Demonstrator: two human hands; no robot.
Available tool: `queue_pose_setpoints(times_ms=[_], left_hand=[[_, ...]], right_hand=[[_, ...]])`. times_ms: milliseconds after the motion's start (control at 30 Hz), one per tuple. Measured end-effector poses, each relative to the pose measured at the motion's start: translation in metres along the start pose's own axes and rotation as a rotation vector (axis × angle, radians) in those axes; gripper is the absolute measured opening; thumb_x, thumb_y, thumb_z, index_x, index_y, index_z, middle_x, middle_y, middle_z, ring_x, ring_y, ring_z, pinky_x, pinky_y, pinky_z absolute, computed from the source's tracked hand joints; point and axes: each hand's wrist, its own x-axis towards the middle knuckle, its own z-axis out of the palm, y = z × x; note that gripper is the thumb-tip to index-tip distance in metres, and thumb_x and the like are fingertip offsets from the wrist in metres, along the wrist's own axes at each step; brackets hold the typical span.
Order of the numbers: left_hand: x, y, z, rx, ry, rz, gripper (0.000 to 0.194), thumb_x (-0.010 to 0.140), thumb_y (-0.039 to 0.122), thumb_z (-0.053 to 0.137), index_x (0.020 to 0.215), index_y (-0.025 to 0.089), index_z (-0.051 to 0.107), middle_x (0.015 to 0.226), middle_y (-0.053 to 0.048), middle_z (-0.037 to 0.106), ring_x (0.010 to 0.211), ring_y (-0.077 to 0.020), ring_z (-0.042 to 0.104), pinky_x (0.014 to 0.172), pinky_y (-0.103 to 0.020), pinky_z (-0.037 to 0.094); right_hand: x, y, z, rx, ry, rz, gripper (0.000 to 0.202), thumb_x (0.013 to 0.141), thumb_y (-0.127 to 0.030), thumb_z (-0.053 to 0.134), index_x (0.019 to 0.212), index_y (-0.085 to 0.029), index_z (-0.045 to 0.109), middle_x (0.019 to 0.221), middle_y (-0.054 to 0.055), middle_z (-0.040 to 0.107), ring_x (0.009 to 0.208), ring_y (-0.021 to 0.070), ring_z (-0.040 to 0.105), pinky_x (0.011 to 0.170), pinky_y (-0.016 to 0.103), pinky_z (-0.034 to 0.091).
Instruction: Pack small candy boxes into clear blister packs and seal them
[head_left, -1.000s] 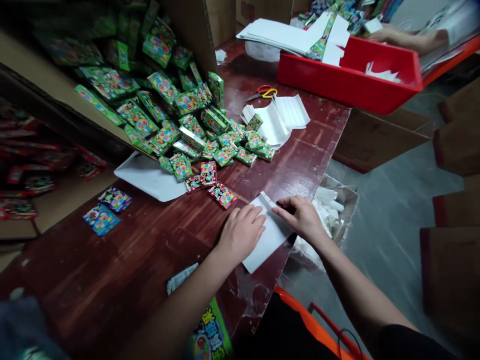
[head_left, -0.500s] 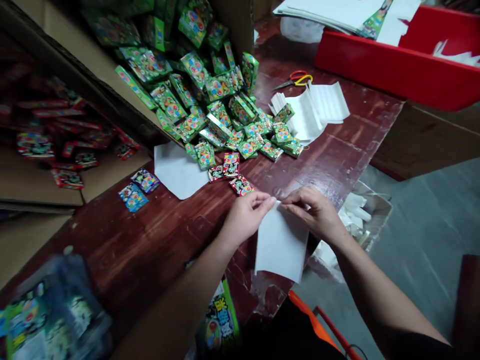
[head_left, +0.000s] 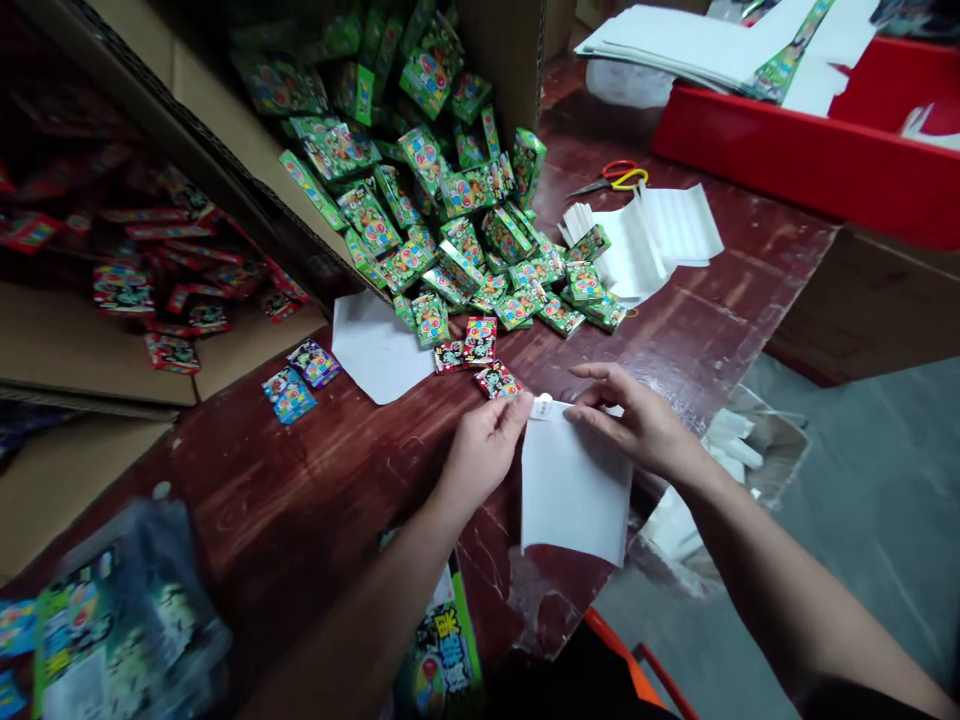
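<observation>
A white paper sheet (head_left: pixel 574 490) hangs over the table's near right edge, with a small printed white label (head_left: pixel 543 408) at its top. My left hand (head_left: pixel 486 445) pinches the top left corner beside the label. At the top right, my right hand (head_left: pixel 630 420) has its thumb over the sheet's edge, the index finger raised and the other fingers curled. Just beyond my left fingertips lie red candy packets (head_left: pixel 496 380). Behind them spreads a heap of small green candy boxes (head_left: pixel 517 270).
Green boxes spill from a cardboard carton (head_left: pixel 247 150); red packets fill another at left. Scissors (head_left: pixel 619 178), folded white papers (head_left: pixel 682 225) and a red tray (head_left: pixel 780 150) are farther back. A bin of paper scraps (head_left: pixel 750 450) stands right. Plastic bags (head_left: pixel 142 610) lie front left.
The label now shows at the sheet's top between my hands. My right index finger has lifted away, and my hands are slightly farther apart. The camera view has shifted.
</observation>
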Motion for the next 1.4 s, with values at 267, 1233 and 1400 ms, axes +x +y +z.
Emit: queue_pose_setpoints(times_ms=[267, 1233, 1400], left_hand=[[-0.001, -0.002, 0.007, -0.037, -0.051, 0.022, 0.035, 0.093, 0.047, 0.062, 0.096, 0.014, 0.074, 0.082, -0.004, 0.071, 0.075, -0.0167, 0.063, 0.067, -0.026, 0.048], [-0.200, -0.031, -0.115, 0.085, 0.295, -0.051, 0.022, 0.085, 0.027, 0.070, 0.104, 0.018, 0.075, 0.099, -0.007, 0.079, 0.086, -0.0201, 0.074, 0.076, -0.031, 0.057], [-0.204, -0.033, -0.115, 0.016, 0.326, -0.035, 0.021, 0.083, 0.025, 0.071, 0.102, 0.017, 0.073, 0.099, -0.008, 0.078, 0.086, -0.0196, 0.073, 0.079, -0.034, 0.058]], right_hand=[[0.022, -0.018, -0.005, -0.013, -0.057, -0.142, 0.059, 0.092, -0.034, 0.065, 0.145, -0.024, 0.042, 0.099, 0.004, 0.073, 0.091, 0.0193, 0.070, 0.076, 0.032, 0.056], [-0.012, -0.111, 0.164, 0.147, -0.656, -0.170, 0.081, 0.091, -0.031, 0.067, 0.157, -0.032, 0.019, 0.095, 0.001, 0.065, 0.088, 0.0196, 0.065, 0.082, 0.039, 0.057], [-0.025, -0.109, 0.167, -0.253, -0.423, -0.488, 0.090, 0.093, -0.029, 0.064, 0.162, -0.036, 0.007, 0.111, 0.006, 0.067, 0.103, 0.0294, 0.062, 0.097, 0.055, 0.048]])
